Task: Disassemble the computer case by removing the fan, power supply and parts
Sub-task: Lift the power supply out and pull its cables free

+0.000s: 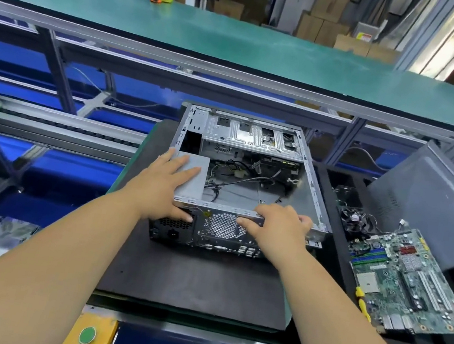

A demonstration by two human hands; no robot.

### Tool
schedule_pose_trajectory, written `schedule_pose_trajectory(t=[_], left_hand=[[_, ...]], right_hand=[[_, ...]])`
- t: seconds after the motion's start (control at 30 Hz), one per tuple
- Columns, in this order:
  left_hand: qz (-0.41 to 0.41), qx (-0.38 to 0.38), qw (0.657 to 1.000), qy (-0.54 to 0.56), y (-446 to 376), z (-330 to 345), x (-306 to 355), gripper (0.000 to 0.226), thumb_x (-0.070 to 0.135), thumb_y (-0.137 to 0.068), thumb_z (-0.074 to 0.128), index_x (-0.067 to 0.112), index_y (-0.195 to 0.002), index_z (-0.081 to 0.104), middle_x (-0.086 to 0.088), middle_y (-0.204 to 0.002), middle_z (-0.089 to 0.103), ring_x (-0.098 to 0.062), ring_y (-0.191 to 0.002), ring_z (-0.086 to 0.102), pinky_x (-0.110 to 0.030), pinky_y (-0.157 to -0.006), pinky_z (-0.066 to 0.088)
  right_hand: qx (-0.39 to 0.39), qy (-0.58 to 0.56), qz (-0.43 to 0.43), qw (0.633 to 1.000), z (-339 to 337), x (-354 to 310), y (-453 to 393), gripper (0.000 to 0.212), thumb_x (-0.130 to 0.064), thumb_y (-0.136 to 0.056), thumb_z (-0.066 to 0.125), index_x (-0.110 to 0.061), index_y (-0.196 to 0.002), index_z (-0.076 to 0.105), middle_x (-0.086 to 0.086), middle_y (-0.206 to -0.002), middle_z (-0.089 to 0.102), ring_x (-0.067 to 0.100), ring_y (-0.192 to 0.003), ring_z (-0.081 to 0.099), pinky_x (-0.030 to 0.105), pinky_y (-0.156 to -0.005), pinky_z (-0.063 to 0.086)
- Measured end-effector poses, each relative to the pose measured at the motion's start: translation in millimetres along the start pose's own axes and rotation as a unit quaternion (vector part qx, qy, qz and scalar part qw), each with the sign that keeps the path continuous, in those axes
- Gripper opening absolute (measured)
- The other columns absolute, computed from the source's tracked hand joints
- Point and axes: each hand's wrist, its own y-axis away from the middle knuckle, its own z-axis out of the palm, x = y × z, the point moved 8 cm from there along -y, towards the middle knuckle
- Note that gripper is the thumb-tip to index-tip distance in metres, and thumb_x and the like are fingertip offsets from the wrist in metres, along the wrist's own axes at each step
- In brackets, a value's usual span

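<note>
Bare forearms reach from the near edge to an open computer case lying on a black foam mat on the worktop.

Left hand rests flat, fingers straight, on the grey sheet-metal power supply, which is not yet removed from the case's near-left corner. Right hand curls its fingers over the perforated rear panel's top rim. Judged about halfway: the green motherboard and black cooler fan already lie outside to the right; power supply, loose cables and silver drive cage remain.

Open grey computer case lying on black mat, grey power supply inside left, loose cables
</note>
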Motion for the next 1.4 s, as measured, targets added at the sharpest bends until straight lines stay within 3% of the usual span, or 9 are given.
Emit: schedule_pose_trajectory(t=[0.1, 0.2, 0.27, 0.4, 0.67, 0.83, 1.03, 1.27, 1.4], left_hand=[[-0.008, -0.001, 1.0, -0.005, -4, -2, -2, 0.116, 0.082, -0.062, 0.061, 0.043, -0.154, 0.002, 0.01, -0.163, -0.011, -0.017, -0.147, -0.022, -0.038, -0.121, -0.001], [-0.023, 0.003, 1.0, -0.016, -2, -3, -4, 0.117, 0.083, -0.061, 0.061, 0.042, -0.154, 0.001, 0.009, -0.162, -0.012, -0.016, -0.147, -0.022, -0.038, -0.12, -0.002], [-0.04, 0.008, 0.999, -0.023, 1, -4, -4, 0.119, 0.082, -0.062, 0.062, 0.04, -0.154, 0.0, 0.009, -0.162, -0.013, -0.016, -0.147, -0.022, -0.038, -0.12, 0.0], [-0.073, 0.002, 0.997, 0.005, 7, -2, -5, 0.121, 0.071, -0.064, 0.073, 0.041, -0.154, -0.002, 0.014, -0.161, -0.018, -0.016, -0.147, -0.023, -0.043, -0.121, 0.011], [-0.081, -0.014, 0.996, 0.019, 11, 0, -6, 0.12, 0.056, -0.069, 0.08, 0.042, -0.153, -0.006, 0.017, -0.157, -0.026, -0.022, -0.148, -0.017, -0.041, -0.119, 0.021], [-0.03, -0.024, 0.999, 0.016, 6, 3, -7, 0.118, 0.048, -0.074, 0.078, 0.04, -0.152, -0.01, 0.022, -0.156, -0.023, -0.014, -0.149, 0.008, -0.032, -0.118, 0.024], [-0.015, -0.008, 1.0, 0.02, 5, 8, -9, 0.118, 0.044, -0.077, 0.077, 0.034, -0.154, -0.01, 0.017, -0.159, -0.021, -0.021, -0.147, 0.015, -0.032, -0.115, 0.026], [-0.02, 0.012, 0.999, 0.022, 6, 6, -8, 0.108, 0.019, -0.08, 0.07, 0.029, -0.155, -0.008, 0.016, -0.16, -0.017, -0.023, -0.145, 0.02, -0.033, -0.108, 0.037], [-0.025, 0.027, 0.999, 0.025, 7, 7, -8, 0.106, 0.013, -0.08, 0.068, 0.027, -0.156, -0.005, 0.015, -0.161, -0.014, -0.025, -0.142, 0.024, -0.035, -0.106, 0.04]], right_hand=[[-0.043, 0.01, -0.014, 0.999, 0, -2, -12, 0.06, -0.084, -0.079, 0.042, -0.027, -0.079, 0.058, -0.011, -0.075, 0.059, 0.019, -0.088, 0.055, 0.038, -0.075, 0.023], [-0.136, 0.021, -0.055, 0.989, 6, -5, -25, 0.055, -0.084, -0.08, 0.043, -0.032, -0.091, 0.055, -0.007, -0.099, 0.067, 0.022, -0.103, 0.06, 0.037, -0.077, 0.035], [-0.184, -0.032, -0.077, 0.979, 7, -7, -33, 0.051, -0.08, -0.077, 0.053, -0.033, -0.097, 0.057, -0.008, -0.101, 0.065, 0.019, -0.101, 0.062, 0.033, -0.078, 0.045], [-0.246, -0.201, -0.086, 0.944, 5, -21, -45, 0.078, -0.087, -0.057, 0.059, -0.037, -0.116, 0.061, -0.016, -0.104, 0.063, 0.007, -0.093, 0.063, 0.033, -0.086, 0.053], [-0.266, -0.302, -0.108, 0.909, 17, -79, -61, 0.062, -0.054, -0.092, 0.056, -0.027, -0.145, 0.037, -0.014, -0.114, 0.058, 0.012, -0.095, 0.061, 0.032, -0.08, 0.048], [-0.299, -0.276, -0.065, 0.911, 32, -104, -73, 0.061, -0.054, -0.09, 0.057, -0.024, -0.142, 0.041, 0.001, -0.13, 0.06, 0.023, -0.109, 0.063, 0.039, -0.089, 0.051], [-0.333, -0.256, -0.063, 0.905, 46, -119, -74, 0.057, -0.049, -0.094, 0.056, -0.019, -0.141, 0.045, 0.003, -0.131, 0.06, 0.024, -0.11, 0.059, 0.034, -0.094, 0.046], [-0.347, -0.333, -0.017, 0.877, 49, -123, -76, 0.04, -0.039, -0.097, 0.057, -0.012, -0.127, 0.053, 0.013, -0.109, 0.065, 0.025, -0.081, 0.055, 0.037, -0.075, 0.045], [-0.336, -0.377, -0.012, 0.863, 51, -119, -76, 0.035, -0.035, -0.099, 0.056, -0.017, -0.128, 0.054, 0.0, -0.101, 0.069, 0.014, -0.069, 0.058, 0.025, -0.064, 0.044]])
